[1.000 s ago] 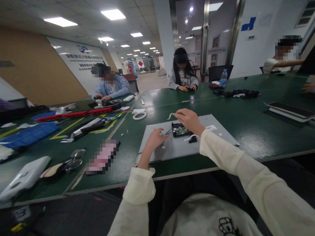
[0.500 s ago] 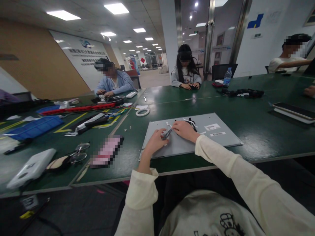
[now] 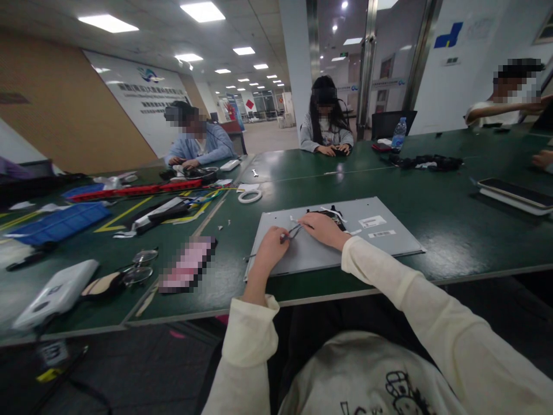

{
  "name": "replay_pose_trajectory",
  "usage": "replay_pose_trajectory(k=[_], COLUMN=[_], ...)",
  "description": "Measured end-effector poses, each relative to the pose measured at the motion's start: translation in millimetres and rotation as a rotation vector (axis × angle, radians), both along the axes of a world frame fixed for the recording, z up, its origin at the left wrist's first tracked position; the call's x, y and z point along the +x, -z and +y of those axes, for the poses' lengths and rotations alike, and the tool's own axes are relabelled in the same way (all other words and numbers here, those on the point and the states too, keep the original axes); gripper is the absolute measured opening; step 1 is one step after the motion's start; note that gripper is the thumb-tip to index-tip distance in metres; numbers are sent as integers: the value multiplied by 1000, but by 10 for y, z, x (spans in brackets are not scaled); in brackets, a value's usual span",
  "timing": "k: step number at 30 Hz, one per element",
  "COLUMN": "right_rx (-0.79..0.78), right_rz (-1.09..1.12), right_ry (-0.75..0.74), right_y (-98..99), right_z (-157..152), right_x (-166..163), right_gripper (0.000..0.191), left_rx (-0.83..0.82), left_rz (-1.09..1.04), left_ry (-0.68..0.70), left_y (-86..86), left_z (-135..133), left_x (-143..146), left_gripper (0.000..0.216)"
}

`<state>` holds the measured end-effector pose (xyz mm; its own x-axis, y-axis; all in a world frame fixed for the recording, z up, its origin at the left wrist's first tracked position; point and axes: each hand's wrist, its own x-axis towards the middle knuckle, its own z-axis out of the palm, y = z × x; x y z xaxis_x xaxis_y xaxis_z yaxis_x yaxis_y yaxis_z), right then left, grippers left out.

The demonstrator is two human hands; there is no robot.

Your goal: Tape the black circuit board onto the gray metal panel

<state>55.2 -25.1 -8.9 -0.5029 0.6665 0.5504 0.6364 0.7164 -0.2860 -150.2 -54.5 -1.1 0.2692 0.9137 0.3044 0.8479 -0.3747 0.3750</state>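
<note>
A flat grey panel (image 3: 380, 248) with white labels (image 3: 372, 222) lies on the green table in front of me. My left hand (image 3: 272, 248) is over its left part, fingers closed on one end of a thin grey cable (image 3: 294, 231). Its other end runs under the fingers of my right hand (image 3: 322, 227), which is closed on it. Just beyond my right hand, a dark circuit board (image 3: 332, 214) sits on the panel, partly covered by that hand. White strips of tape (image 3: 339, 214) lie around the board.
Left of the panel lie a phone (image 3: 188, 265), eyeglasses (image 3: 140, 268) and a white device (image 3: 58, 294). Beyond are a roll of white tape (image 3: 249, 196) and a blue tray (image 3: 64, 222). Another phone (image 3: 518, 193) rests at right. Several people sit around the table.
My left hand has shifted slightly left and its fingers have drawn together on the cable. My right hand has stayed nearly in place.
</note>
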Motion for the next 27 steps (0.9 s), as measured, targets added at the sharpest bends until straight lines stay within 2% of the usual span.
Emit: replay_pose_trajectory(k=[10,14,21,24,27], right_rx=[145,194,139,100,85], right_rz=[-225,-276,-281,-301,-332], right_ry=[-223,-243,-258,-263,-253], right_y=[-5,39,43,25,23], right_z=[-131,-146,-177,-198,-210], right_x=[-150,-170,-158,-153,-152], right_gripper=[25,25,27,26,26], left_rx=[36,43,44,89,106], left_rz=[31,68,77,75,97], left_ry=[-51,-49,-43,-4,96], left_y=[67,69,80,59,50], left_z=[55,59,41,10,-9], left_x=[-13,-29,-34,-18,-1], left_gripper=[20,20,20,33,53])
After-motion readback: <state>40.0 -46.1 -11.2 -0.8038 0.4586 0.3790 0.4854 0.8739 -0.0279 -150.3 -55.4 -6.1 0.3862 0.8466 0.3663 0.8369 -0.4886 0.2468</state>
